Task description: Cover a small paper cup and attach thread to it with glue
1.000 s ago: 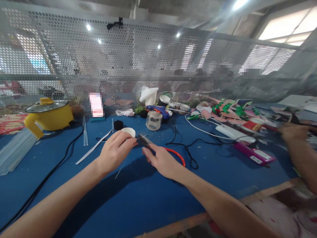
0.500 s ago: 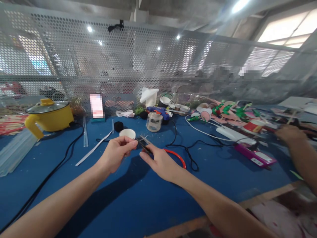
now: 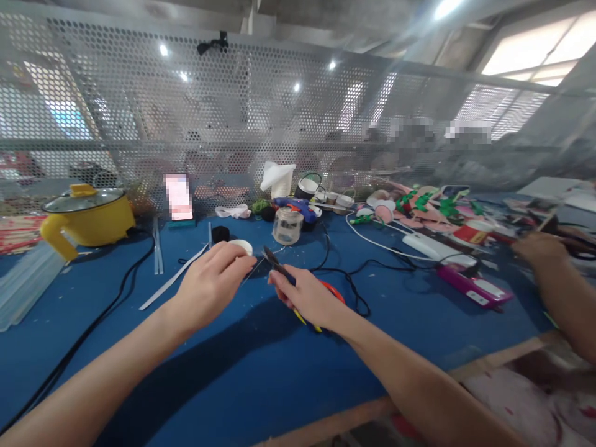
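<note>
My left hand (image 3: pixel 209 287) is closed in a pinch over the blue table (image 3: pixel 261 366), holding a thin pale strip (image 3: pixel 254 268) that runs toward the tool's tip. My right hand (image 3: pixel 305 297) is closed on a small pair of dark pliers or snips (image 3: pixel 275 264) with blue and yellow handles. The tool's tip points up and left, close to my left fingertips. A white round tape roll (image 3: pixel 242 246) and a black spool (image 3: pixel 220 234) lie just behind my left hand. A red-orange ring (image 3: pixel 336 290) lies partly hidden behind my right hand.
A yellow electric pot (image 3: pixel 86 217) stands at far left, its black cord (image 3: pixel 112 298) crossing the table. A glass jar (image 3: pixel 285 226), blue glue gun (image 3: pixel 298 208), white power strip (image 3: pixel 431 247), pink device (image 3: pixel 475 287) and ribbon scraps crowd the back right. Another person's arm (image 3: pixel 554 279) reaches in at right.
My right hand has turned so the tool's tip points up, and the yellow handle end now shows below my palm. Both hands stay close together; the view shifted slightly.
</note>
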`<state>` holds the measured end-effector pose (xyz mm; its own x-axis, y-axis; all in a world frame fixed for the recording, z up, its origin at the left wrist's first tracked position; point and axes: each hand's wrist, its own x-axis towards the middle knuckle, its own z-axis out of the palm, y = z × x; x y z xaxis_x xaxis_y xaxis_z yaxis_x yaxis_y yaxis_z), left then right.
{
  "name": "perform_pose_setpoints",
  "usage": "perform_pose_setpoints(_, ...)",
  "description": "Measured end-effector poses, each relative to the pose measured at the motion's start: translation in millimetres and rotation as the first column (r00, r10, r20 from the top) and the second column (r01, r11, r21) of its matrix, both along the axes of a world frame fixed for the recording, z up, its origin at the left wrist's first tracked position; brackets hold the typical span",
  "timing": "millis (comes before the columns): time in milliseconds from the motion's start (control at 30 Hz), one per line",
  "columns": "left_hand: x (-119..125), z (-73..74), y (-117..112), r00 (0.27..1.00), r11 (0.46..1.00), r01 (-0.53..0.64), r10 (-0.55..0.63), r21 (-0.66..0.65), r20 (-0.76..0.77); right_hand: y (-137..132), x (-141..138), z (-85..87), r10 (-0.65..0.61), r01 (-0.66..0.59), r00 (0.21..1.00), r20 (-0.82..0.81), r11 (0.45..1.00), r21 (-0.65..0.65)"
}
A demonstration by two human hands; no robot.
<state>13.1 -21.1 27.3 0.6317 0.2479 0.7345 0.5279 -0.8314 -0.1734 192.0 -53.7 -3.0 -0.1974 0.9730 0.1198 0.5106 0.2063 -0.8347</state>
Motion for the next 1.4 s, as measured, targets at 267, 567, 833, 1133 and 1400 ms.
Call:
perform_pose_setpoints(267,5,-13.6,7,0.992,0.986,0.098,-0.107,0.138,0.061,-6,-6,-2.7,0.048,-0.048,0.997,0.068,0.999,0.0)
perform_pose_setpoints(567,21,-11.4,-4,0.716,-0.101,0.618,0.482,-0.78,0.505,-4,-9,-4.5,-0.084,0.053,0.981,0.177,0.983,0.177)
perform_pose_setpoints(833,6,-0.6,-3,0.99,0.869,-0.027,0.091,-0.494,0.105,0,0,0.2,-0.03,0.029,0.999,0.037,0.999,0.016)
perform_pose_setpoints(1133,7,-11.8,2,0.999,0.988,0.047,-0.044,0.144,-0.023,-7,-7,-0.9,0.063,-0.066,0.994,0.086,0.997,0.032)
perform_pose_setpoints(1400,6,-12.6,0,0.992,0.991,0.055,-0.04,-0.12,0.122,-5,-6,-2.0,-0.008,-0.003,0.991,0.131,0.997,0.083)
